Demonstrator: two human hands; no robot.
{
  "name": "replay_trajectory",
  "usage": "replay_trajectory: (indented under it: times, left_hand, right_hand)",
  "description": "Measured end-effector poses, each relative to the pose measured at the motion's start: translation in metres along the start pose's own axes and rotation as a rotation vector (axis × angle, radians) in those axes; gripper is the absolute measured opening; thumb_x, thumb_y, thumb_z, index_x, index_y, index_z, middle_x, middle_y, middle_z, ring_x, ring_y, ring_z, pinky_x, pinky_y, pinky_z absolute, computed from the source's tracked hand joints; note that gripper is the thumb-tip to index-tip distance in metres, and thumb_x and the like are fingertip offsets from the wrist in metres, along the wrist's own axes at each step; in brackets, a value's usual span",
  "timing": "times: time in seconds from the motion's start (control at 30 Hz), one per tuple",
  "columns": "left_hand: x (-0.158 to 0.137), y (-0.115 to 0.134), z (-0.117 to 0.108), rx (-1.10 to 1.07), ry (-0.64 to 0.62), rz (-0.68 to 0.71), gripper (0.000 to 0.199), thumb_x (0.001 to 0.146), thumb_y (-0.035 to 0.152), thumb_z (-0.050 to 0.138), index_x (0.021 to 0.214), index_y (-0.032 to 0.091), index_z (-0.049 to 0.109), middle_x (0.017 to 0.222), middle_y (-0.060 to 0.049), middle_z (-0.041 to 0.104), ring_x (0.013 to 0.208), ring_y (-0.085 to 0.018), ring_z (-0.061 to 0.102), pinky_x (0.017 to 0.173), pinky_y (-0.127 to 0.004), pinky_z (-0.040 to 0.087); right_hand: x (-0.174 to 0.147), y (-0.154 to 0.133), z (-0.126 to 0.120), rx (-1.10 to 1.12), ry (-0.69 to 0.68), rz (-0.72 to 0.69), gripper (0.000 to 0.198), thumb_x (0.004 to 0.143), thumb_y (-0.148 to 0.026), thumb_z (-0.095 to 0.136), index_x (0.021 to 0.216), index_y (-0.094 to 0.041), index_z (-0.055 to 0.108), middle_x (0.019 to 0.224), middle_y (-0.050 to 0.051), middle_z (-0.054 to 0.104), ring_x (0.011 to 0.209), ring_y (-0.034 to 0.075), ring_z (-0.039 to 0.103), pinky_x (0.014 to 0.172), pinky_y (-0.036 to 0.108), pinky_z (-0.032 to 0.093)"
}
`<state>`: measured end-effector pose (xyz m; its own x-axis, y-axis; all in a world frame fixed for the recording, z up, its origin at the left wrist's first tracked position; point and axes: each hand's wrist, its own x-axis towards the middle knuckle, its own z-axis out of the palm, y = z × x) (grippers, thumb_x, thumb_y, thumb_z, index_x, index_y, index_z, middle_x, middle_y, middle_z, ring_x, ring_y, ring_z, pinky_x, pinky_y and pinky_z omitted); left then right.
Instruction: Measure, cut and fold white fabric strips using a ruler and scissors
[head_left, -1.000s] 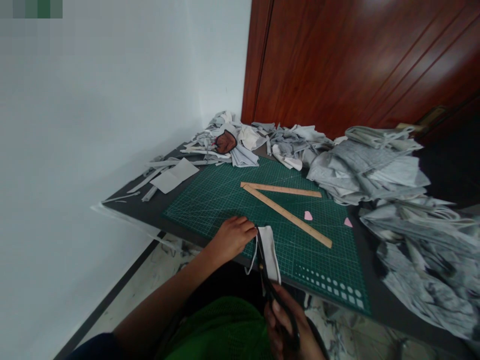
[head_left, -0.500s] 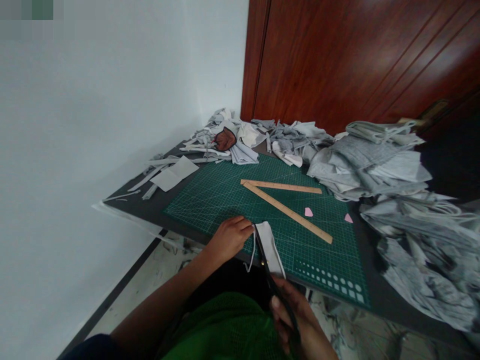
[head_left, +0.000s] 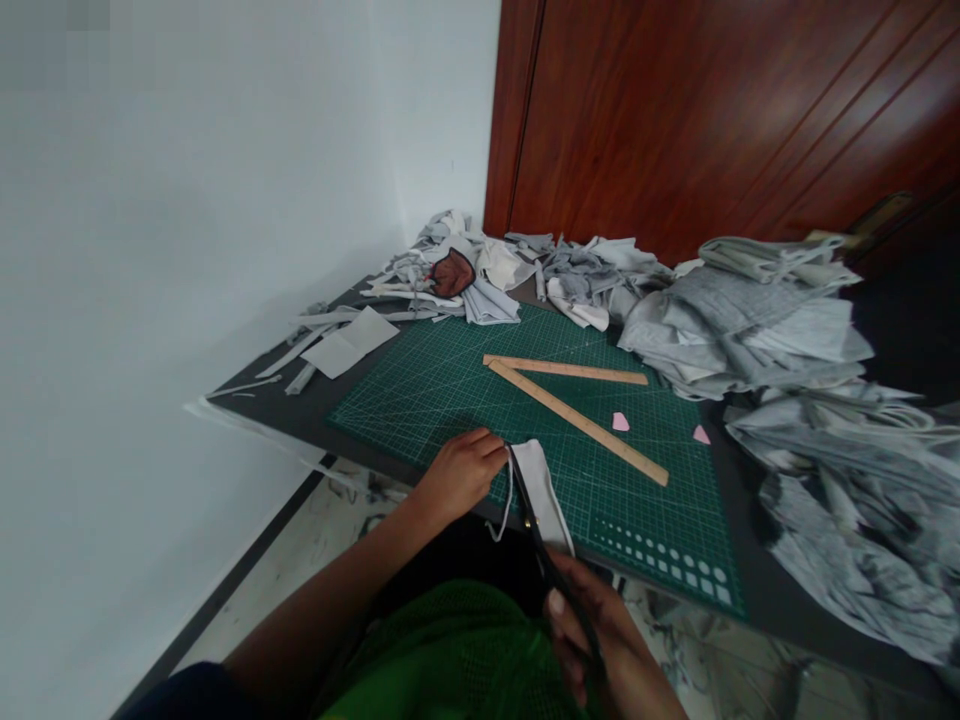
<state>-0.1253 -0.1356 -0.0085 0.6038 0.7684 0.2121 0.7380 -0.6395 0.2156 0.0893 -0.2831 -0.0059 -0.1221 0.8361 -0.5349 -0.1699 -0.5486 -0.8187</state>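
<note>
My right hand (head_left: 600, 625) is closed round the handles of black scissors (head_left: 534, 530), whose blades point away from me along the left edge of a white fabric piece (head_left: 541, 480). A thin white strip (head_left: 508, 505) trails down from that edge, to the left of the blades. Fingers of my left hand (head_left: 469, 465) pinch at the top left corner of the fabric, by the scissor tips. The fabric lies over the near edge of a green cutting mat (head_left: 442, 385); how its lower end sits is partly hidden by my right hand.
Two wooden rulers (head_left: 581, 420) meet in a V on the mat, with two pink chalk-like pieces (head_left: 620, 422) to their right. Grey fabric piles (head_left: 742, 320) fill the table's right side. Scraps (head_left: 442, 265) and a folded pale piece (head_left: 349, 342) lie back left, against a white wall.
Hardly anything differs. The whole view has shifted slightly; both hands, the scissors and the white fabric keep nearly the same positions.
</note>
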Motion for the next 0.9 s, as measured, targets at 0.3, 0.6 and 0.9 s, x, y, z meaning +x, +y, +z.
replay_trajectory:
  times: [0.3, 0.6, 0.9]
  left_hand:
    - [0.001, 0.0, -0.001, 0.0, 0.013, 0.002, 0.03, 0.09, -0.002, 0.047, 0.096, 0.018, 0.068, 0.098, -0.006, 0.069, 0.092, -0.021, 0.058, 0.085, -0.035, 0.051]
    - [0.001, -0.001, 0.001, -0.031, 0.007, -0.006, 0.03, 0.09, -0.001, 0.048, 0.098, 0.018, 0.07, 0.097, -0.006, 0.068, 0.092, -0.022, 0.057, 0.087, -0.036, 0.052]
    - [0.001, -0.003, 0.003, -0.013, 0.017, -0.002, 0.03, 0.091, -0.002, 0.048, 0.097, 0.018, 0.069, 0.095, -0.005, 0.069, 0.092, -0.022, 0.058, 0.086, -0.034, 0.05]
  right_hand:
    - [0.001, 0.001, -0.002, 0.018, -0.027, 0.023, 0.088, 0.074, -0.067, 0.084, 0.141, -0.018, 0.056, 0.06, -0.012, 0.044, 0.043, 0.006, 0.04, 0.035, 0.015, 0.033]
    - [0.002, -0.001, -0.004, -0.03, -0.072, 0.023, 0.086, 0.077, -0.068, 0.081, 0.141, -0.016, 0.057, 0.058, -0.011, 0.045, 0.042, 0.006, 0.04, 0.035, 0.016, 0.034]
    - [0.007, 0.005, -0.011, -0.065, -0.113, 0.027, 0.087, 0.08, -0.069, 0.078, 0.145, -0.017, 0.052, 0.058, -0.012, 0.044, 0.042, 0.006, 0.04, 0.036, 0.016, 0.035]
